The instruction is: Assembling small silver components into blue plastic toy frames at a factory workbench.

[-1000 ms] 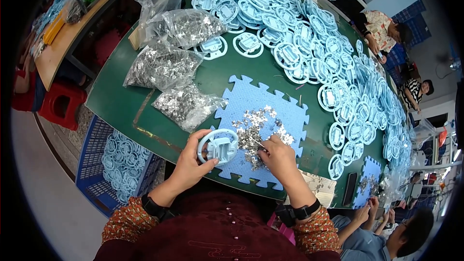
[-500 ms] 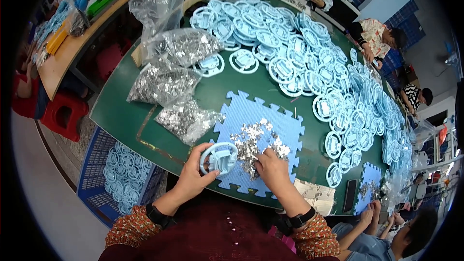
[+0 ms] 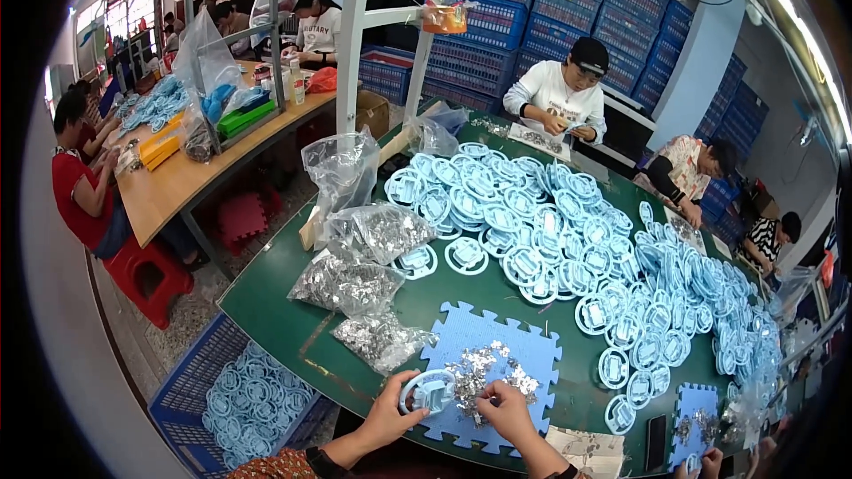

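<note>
With my left hand (image 3: pixel 389 412) I grip a pale-blue ring (image 3: pixel 433 390) at the left edge of the foam mat (image 3: pixel 466 326); whether my right hand (image 3: pixel 508 410), by the metal pieces (image 3: pixel 475 369), pinches one, I cannot tell.

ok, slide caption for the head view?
Left hand holds a round light-blue part; right hand at loose silvery pieces on a blue foam mat.

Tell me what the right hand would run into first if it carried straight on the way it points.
The right hand would most likely meet the pile of small silver pieces on the blue foam mat; it may already touch them, as depth there is unclear.
</note>
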A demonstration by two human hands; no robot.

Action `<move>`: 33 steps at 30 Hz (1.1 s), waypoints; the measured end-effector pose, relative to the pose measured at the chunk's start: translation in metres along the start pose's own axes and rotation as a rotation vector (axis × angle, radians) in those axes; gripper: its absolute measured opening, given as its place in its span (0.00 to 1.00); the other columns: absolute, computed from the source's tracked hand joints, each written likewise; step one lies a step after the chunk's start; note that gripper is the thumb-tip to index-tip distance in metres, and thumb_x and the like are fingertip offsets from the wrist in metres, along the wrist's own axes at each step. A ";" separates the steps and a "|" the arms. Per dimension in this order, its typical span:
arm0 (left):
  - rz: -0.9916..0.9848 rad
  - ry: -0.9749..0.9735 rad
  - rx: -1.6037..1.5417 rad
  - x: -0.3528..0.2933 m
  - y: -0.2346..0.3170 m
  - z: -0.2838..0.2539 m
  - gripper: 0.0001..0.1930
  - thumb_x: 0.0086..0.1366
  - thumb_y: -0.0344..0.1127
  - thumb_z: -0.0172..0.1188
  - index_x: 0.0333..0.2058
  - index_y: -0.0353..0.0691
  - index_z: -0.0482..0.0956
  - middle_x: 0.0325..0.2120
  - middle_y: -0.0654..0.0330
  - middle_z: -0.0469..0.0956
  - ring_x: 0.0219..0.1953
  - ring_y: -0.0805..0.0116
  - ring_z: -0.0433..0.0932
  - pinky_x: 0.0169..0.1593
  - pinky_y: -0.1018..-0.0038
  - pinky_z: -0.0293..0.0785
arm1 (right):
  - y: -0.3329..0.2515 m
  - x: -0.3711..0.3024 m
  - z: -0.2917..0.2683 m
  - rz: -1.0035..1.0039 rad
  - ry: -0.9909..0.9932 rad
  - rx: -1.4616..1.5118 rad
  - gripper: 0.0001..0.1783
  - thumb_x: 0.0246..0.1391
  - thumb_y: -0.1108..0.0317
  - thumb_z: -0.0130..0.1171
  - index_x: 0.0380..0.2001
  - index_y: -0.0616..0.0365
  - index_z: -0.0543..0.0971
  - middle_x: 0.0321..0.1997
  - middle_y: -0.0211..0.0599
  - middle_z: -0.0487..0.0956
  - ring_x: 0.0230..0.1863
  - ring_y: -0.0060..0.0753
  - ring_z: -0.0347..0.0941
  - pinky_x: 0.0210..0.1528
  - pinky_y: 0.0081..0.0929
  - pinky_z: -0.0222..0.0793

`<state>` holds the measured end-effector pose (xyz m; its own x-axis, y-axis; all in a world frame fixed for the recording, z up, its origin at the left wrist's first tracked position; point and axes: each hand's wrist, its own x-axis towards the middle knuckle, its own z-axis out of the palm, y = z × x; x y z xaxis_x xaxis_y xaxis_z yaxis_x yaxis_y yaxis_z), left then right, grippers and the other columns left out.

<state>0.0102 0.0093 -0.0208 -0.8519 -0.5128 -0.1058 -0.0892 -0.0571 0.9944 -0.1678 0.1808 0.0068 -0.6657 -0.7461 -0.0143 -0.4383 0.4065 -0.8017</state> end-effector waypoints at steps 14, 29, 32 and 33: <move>0.071 0.021 0.079 0.009 0.010 0.002 0.31 0.58 0.26 0.66 0.59 0.38 0.61 0.45 0.60 0.71 0.46 0.75 0.73 0.46 0.76 0.73 | -0.035 0.001 0.041 0.486 -0.261 0.888 0.10 0.57 0.79 0.58 0.38 0.58 0.67 0.28 0.46 0.82 0.09 0.14 0.59 0.10 0.14 0.51; 0.136 0.003 0.231 0.000 0.013 0.002 0.30 0.58 0.32 0.67 0.57 0.39 0.65 0.44 0.51 0.77 0.40 0.60 0.81 0.43 0.68 0.76 | -0.038 -0.003 0.046 0.559 -0.177 0.870 0.12 0.56 0.78 0.60 0.34 0.56 0.66 0.26 0.42 0.80 0.09 0.17 0.58 0.11 0.17 0.51; 0.136 0.000 0.232 0.001 0.014 0.001 0.29 0.58 0.33 0.67 0.57 0.39 0.65 0.44 0.51 0.77 0.42 0.57 0.81 0.44 0.67 0.77 | -0.036 -0.005 0.049 0.464 -0.124 0.788 0.13 0.55 0.77 0.63 0.34 0.57 0.67 0.25 0.37 0.79 0.12 0.15 0.60 0.12 0.16 0.52; 0.138 0.003 0.217 0.001 0.014 0.002 0.30 0.58 0.32 0.67 0.57 0.39 0.65 0.44 0.50 0.77 0.42 0.57 0.81 0.44 0.67 0.77 | -0.034 -0.006 0.050 0.465 -0.126 0.786 0.13 0.55 0.77 0.63 0.34 0.57 0.67 0.25 0.37 0.79 0.12 0.15 0.60 0.12 0.16 0.52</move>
<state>0.0070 0.0101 -0.0074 -0.8623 -0.5055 0.0310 -0.0811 0.1981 0.9768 -0.1191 0.1451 0.0043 -0.5811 -0.6679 -0.4651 0.4242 0.2392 -0.8734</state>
